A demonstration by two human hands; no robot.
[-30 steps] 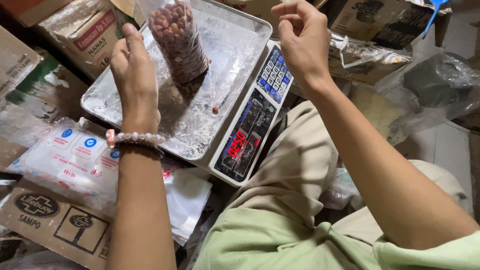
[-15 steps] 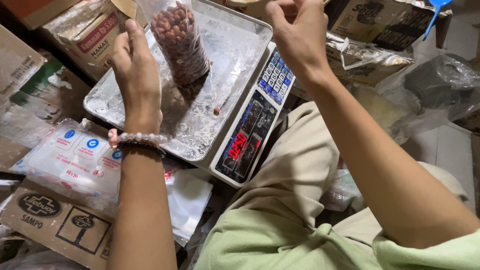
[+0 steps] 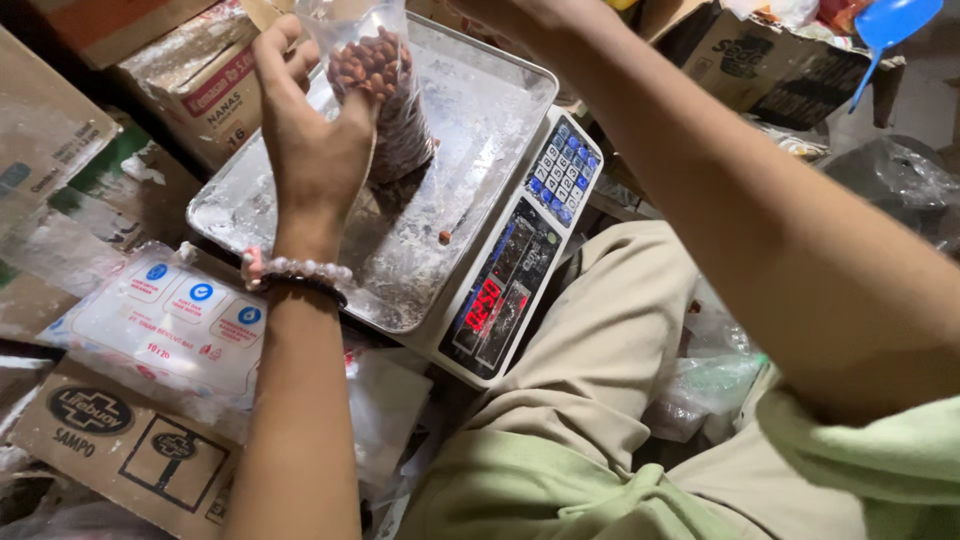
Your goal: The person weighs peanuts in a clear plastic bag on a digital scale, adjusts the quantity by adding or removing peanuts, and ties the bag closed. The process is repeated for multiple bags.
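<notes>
Head camera looks steeply down, close, onto the scale [image 3: 470, 230], seemingly from behind.

From my remote seat the head view is dim and warm, lit from above. The metal scale tray [image 3: 480, 130] catches a soft pale sheen, and the red display [image 3: 483, 303] glows sharply. Deep shadow fills the top left corner and the gaps between boxes. My right arm [image 3: 780, 250], close to the lens, looks soft and stretched. The picture is grainy in the dark areas.
</notes>
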